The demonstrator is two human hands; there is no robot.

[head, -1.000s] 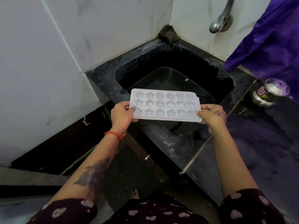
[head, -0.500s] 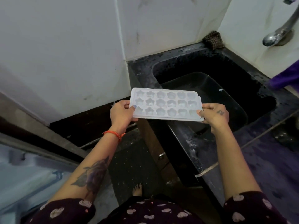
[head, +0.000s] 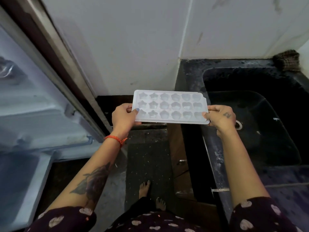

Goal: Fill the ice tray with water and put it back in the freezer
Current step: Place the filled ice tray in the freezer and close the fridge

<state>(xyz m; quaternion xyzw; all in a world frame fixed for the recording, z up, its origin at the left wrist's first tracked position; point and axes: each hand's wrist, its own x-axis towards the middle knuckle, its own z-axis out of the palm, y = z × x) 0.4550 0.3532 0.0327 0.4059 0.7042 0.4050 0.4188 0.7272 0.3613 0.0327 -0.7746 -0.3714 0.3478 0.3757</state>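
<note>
A white ice tray with star- and round-shaped cells, water glinting in them, is held level in front of me. My left hand grips its left end, thumb on top. My right hand grips its right end. The tray hangs over the floor gap between the black sink on the right and the open fridge on the left. The fridge's pale interior and its door frame show at the left edge.
A dark plastic tub sits in the sink. A checked cloth lies at the sink's back corner. White tiled wall stands straight ahead. My bare feet stand on a dark mat beside the counter's wooden cabinet front.
My view has swung left from the sink toward the fridge, with the tray still level in both hands. The tap and kettle have left the view; the open fridge has come in.
</note>
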